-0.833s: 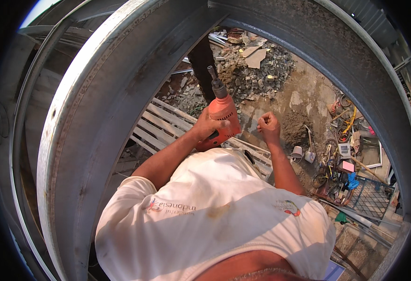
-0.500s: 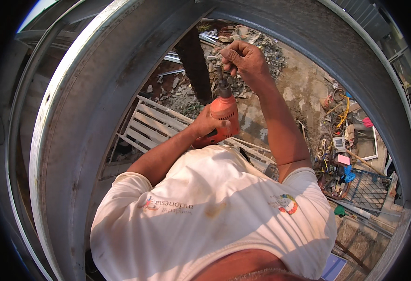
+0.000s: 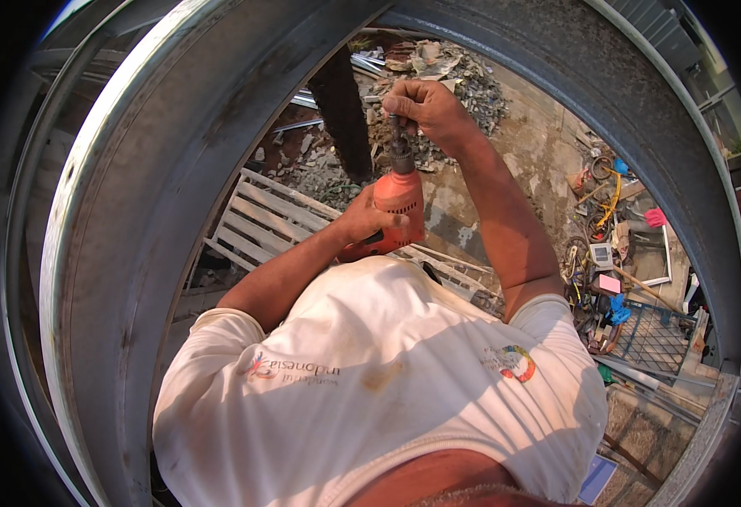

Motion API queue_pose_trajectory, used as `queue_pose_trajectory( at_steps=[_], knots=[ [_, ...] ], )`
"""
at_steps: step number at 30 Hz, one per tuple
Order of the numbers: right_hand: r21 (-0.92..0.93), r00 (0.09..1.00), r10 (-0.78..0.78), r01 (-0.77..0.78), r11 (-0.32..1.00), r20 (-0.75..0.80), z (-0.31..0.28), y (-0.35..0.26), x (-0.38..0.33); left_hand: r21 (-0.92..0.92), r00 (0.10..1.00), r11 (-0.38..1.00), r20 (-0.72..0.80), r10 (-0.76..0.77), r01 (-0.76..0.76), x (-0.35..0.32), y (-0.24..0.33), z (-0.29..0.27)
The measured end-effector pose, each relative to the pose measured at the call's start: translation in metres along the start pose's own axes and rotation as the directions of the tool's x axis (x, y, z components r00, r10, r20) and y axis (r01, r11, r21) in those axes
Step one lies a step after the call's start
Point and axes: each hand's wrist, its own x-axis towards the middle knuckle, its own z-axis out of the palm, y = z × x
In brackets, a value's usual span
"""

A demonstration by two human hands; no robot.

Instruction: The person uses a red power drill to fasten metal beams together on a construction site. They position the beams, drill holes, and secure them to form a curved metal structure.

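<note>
An orange-red power drill (image 3: 399, 198) points away from me, its dark chuck (image 3: 401, 159) and short dark bit (image 3: 397, 133) at the far end. My left hand (image 3: 366, 218) wraps round the drill's body, with the thumb across its side; the grip below is partly hidden. At the tip, my right hand (image 3: 428, 111) has thumb and fingers pinched together on the end of the bit. Whether a small screw sits between those fingertips is too small to tell.
A curved-looking grey steel beam (image 3: 134, 211) runs along my left and across the front. Far below lie a slatted wooden pallet (image 3: 261, 220), rubble (image 3: 463, 80), a dark post (image 3: 341, 118), and a clutter of cables, tools and a metal grid (image 3: 653, 338) at right.
My right hand has come down and left onto the bit's end, from just above it. The drill stays in my left hand; the whole view has shifted slightly.
</note>
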Motion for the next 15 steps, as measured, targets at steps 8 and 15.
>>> queue_pose_trajectory(
  at_steps=[8, 15],
  knots=[
    [0.307, 0.998, -0.057, 0.046, 0.951, 0.027, -0.001, 0.028, -0.010, 0.052, 0.999, 0.999, 0.039, -0.004, 0.002, 0.003, 0.001, -0.006],
    [0.224, 0.995, -0.099, 0.099, 0.969, -0.015, -0.005, 0.041, -0.015, 0.057, 1.000, 0.998, -0.025, -0.014, 0.015, 0.002, -0.005, -0.007]
  ],
)
